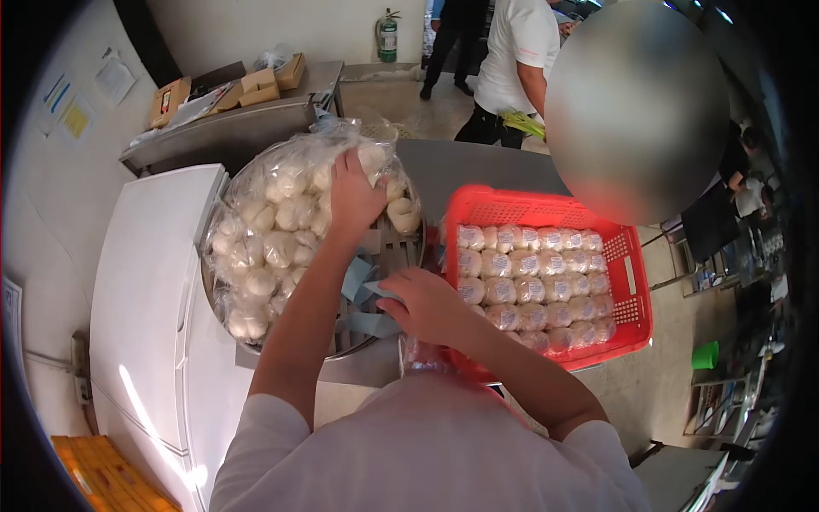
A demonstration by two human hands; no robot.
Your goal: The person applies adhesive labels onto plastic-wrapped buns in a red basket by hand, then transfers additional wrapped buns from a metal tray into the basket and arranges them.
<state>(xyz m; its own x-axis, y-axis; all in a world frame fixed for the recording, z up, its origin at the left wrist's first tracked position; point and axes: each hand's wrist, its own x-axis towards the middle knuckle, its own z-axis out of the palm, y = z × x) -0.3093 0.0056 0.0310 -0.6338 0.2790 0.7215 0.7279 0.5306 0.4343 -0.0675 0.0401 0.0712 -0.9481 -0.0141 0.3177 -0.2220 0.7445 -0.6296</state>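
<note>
A large round tray (207, 286) holds many white buns (279, 249) under clear plastic. My left hand (357, 194) lies on the plastic near the tray's far side, its fingers apart and holding nothing. Pale blue paper pieces (357, 282) lie on the slatted right part of the tray. Pinched in my right hand (422, 303) is one blue paper piece (382, 291). To the right, a red crate (636, 294) contains rows of wrapped buns (529, 288) with printed labels.
The metal table (478, 166) extends behind the crate. A white freezer (141, 299) stands at left, and cardboard boxes (258, 88) rest on a counter behind it. A person in a white shirt (514, 64) holds green stalks (523, 125) beyond the table. An orange crate (107, 474) is at lower left.
</note>
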